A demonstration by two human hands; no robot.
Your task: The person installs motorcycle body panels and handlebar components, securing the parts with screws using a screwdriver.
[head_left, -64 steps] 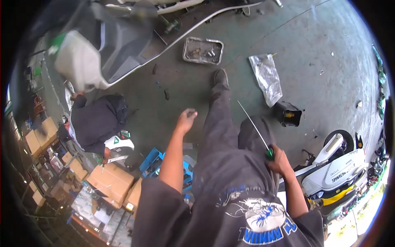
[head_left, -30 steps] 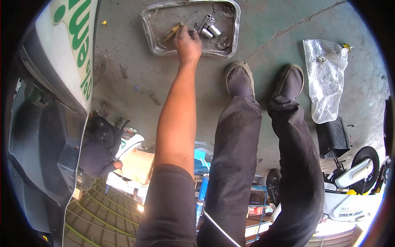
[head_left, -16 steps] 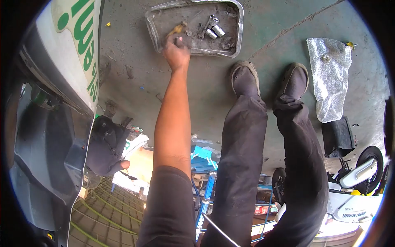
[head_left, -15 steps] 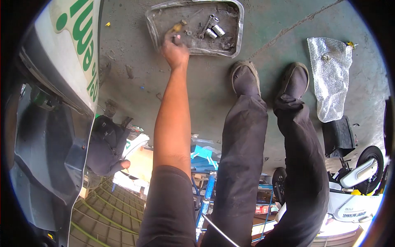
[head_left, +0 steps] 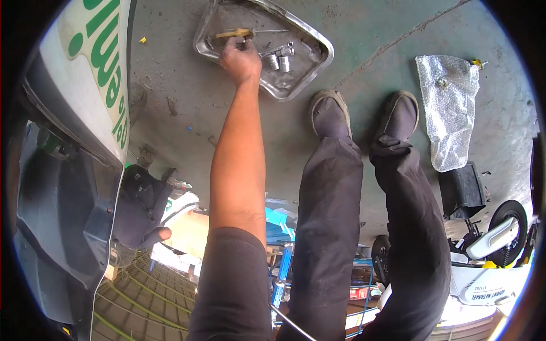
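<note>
My left hand (head_left: pixel 240 61) reaches over the near left part of a dirty metal tray (head_left: pixel 307 79). Its fingers are bent and drawn together; whatever they hold, if anything, is hidden. Just beyond the fingertips lies a screwdriver (head_left: pixel 234 33) with a yellowish handle, its thin shaft pointing right. To the right of the hand, two shiny sockets (head_left: pixel 279 63) rest side by side in the tray. Beside them is a metal tool (head_left: pixel 278 50) with a round end, partly covered by the hand. My right hand is out of view.
Bubble wrap (head_left: pixel 449 108) lies on the floor right of my shoes (head_left: pixel 331 115), near a black box-like part (head_left: pixel 462 190). A white-and-green vehicle panel (head_left: pixel 102 68) stands close on the left. Behind are a person in dark clothes (head_left: pixel 136 199), a blue rack (head_left: pixel 281 267) and a motorbike wheel (head_left: pixel 506 233).
The tray has turned clockwise, its right side now nearer me. The screwdriver shows more fully, and the sockets have shifted left. My left hand stays at the tray.
</note>
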